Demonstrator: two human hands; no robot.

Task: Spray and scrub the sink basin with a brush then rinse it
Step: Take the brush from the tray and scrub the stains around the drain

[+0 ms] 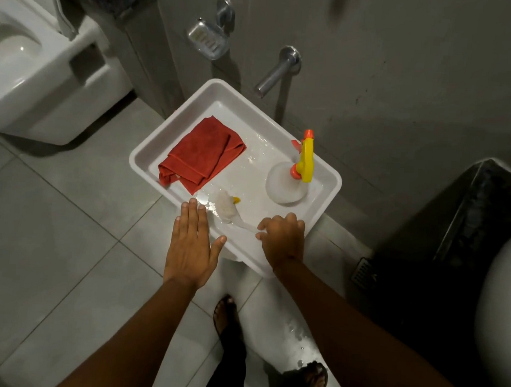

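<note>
A white rectangular tray (142,168) stands below the wall tap. In it lie a folded red cloth (201,154), a white scrub brush (226,206) with a clear handle, and a spray bottle (284,184) with a yellow and orange trigger head. My right hand (283,240) curls over the tray's near rim, its fingers closed on the end of the brush handle. My left hand (190,243) hovers flat and open over the tray's near left rim, holding nothing. Water drops glisten on the tray floor.
A chrome tap (275,75) and a metal soap dish (205,39) are fixed to the grey wall. A white toilet (37,69) stands at the left. A dark counter (455,235) with a white basin (500,322) is at the right. My sandalled feet stand on wet floor tiles.
</note>
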